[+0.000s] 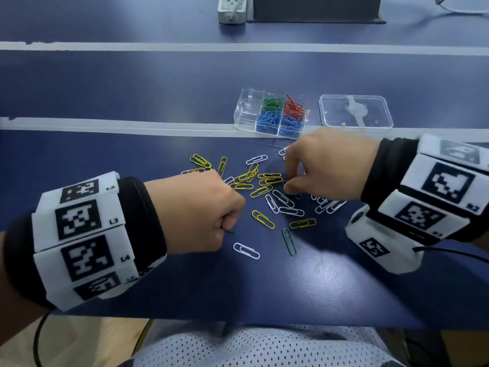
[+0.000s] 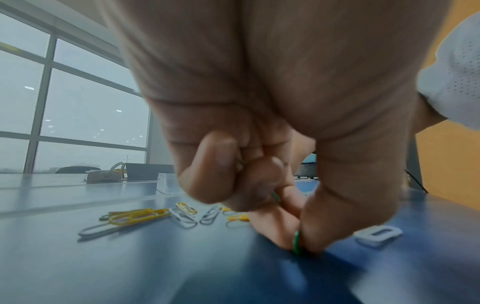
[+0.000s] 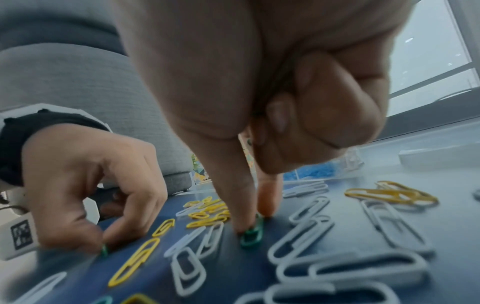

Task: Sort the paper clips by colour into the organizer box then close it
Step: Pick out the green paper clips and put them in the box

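Yellow paper clips [image 1: 267,178], white paper clips [image 1: 288,205] and one loose green paper clip [image 1: 289,242] lie scattered on the blue table. My left hand [image 1: 225,230] pinches a green clip [image 2: 296,242] against the table between thumb and forefinger, and more green wire shows inside its curled fingers. My right hand [image 1: 288,185] has thumb and forefinger tips pinching another green clip [image 3: 253,234] that lies flat. The clear organizer box [image 1: 246,112] stands behind, open, with green, red and blue clips in its compartments. Its lid [image 1: 356,111] lies to the right.
A white tape line [image 1: 105,125] crosses the table under the box. A power strip [image 1: 232,9] and a dark box [image 1: 315,9] stand at the far edge. The table's front edge [image 1: 238,320] runs just above my lap.
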The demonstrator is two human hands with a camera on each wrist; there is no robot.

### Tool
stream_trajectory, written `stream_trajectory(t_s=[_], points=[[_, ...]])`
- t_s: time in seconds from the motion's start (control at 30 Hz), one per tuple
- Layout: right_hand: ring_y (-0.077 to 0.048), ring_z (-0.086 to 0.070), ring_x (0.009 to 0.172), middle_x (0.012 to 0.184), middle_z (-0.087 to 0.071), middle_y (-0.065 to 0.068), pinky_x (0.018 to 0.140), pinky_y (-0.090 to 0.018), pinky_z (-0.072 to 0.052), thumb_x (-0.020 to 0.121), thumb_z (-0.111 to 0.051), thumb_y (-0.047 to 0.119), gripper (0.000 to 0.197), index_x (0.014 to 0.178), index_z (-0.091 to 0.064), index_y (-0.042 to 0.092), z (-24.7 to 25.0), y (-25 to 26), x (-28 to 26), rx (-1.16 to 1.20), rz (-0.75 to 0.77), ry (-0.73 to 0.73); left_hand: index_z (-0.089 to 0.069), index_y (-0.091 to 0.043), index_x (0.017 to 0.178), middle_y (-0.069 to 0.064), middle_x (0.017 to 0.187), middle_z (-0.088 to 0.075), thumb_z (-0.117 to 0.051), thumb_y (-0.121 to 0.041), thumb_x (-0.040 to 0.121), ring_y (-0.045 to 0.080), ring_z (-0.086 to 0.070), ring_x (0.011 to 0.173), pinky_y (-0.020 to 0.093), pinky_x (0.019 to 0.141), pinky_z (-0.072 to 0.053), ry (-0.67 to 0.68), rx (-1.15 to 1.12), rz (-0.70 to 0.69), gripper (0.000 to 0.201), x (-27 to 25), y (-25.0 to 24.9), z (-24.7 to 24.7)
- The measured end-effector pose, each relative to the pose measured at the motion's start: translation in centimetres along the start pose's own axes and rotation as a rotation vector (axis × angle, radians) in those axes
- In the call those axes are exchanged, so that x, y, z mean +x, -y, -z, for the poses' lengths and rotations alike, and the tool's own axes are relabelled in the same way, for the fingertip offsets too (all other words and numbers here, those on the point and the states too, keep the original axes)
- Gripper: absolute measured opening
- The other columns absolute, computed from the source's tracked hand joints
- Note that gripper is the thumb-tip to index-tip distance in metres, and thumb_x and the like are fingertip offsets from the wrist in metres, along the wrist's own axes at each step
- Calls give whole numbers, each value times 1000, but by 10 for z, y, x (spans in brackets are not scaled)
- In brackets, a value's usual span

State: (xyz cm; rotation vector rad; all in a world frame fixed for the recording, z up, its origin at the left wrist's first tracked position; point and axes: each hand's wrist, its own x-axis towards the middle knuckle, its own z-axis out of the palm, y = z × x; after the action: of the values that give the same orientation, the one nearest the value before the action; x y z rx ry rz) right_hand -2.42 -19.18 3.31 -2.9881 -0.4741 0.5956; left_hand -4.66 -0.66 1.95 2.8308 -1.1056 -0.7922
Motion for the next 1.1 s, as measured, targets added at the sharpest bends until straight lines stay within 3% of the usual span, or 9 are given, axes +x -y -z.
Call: stream_trajectory(t_s=[0.17,0.27,0.37,0.5,0.63,0.73,0.8,0.9,1.1], points=[[-31,-63,89,95,-69,-10,79,-34,-54,79,-59,35,29,94,-69,12,-1,5,2,-22,14,-17,-53,-29,97,-10,66,-45,-38,-28,70,10,-43,69,26,76,-45,-13,-110,-16,31,-1,-3,3],[-31,-62,86,92,-69,-9,79,-35,-55,75,-60,43,35,91,-69,13,-4,5,5,-46,17,14,-53,-27,79,-10,69,-46,-32,-26,63,5,-44,67,25,72,-43,-54,-176,-62,26,5,-9,6],[-31,-61,83,88,-68,-11,75,-34,-54,76,-59,42,35,89,-67,11,-5,4,8,-44,24,32,-38,-28,63,-11,70,-44,-30,-22,63,2,-41,64,17,62,-34,-68,-201,-118,10,14,-20,12],[-29,-55,78,77,-62,-10,69,-30,-46,80,-52,37,28,76,-63,11,-1,-2,5,7,18,52,-43,-23,66,-5,67,-49,-37,-24,65,13,-42,63,27,63,-40,-64,-196,-211,6,25,-37,11],[-23,-48,56,57,-50,-2,57,-28,-43,84,-43,26,26,60,-44,16,16,-28,5,399,-129,80,-56,-19,81,-2,86,-56,-51,-22,79,17,-48,78,29,76,-44,-33,-54,-244,6,35,-49,9],[-16,-39,40,49,-46,-4,37,-18,-33,81,-37,9,18,64,-39,14,23,-51,2,964,-219,59,-59,-19,94,-2,102,-56,-45,-20,88,14,-41,83,20,65,-27,3,74,-250,15,44,-51,10],[-13,-39,40,48,-46,-1,35,-15,-32,80,-33,9,20,63,-38,16,25,-65,1,1200,-251,71,-62,-20,99,-2,105,-57,-43,-18,91,17,-47,90,20,68,-30,9,150,-276,20,48,-52,12],[-12,-39,42,51,-46,0,36,-15,-33,82,-32,8,22,63,-39,17,22,-75,0,1329,-263,84,-63,-25,107,-5,112,-56,-46,-18,91,15,-52,103,25,79,-41,34,200,-307,23,51,-52,14],[-11,-44,42,56,-47,-3,37,-12,-37,84,-38,3,20,75,-52,15,0,-74,4,1300,-297,124,-60,-22,109,-3,113,-53,-49,-18,91,18,-53,103,25,74,-38,148,286,-312,21,55,-55,17]])
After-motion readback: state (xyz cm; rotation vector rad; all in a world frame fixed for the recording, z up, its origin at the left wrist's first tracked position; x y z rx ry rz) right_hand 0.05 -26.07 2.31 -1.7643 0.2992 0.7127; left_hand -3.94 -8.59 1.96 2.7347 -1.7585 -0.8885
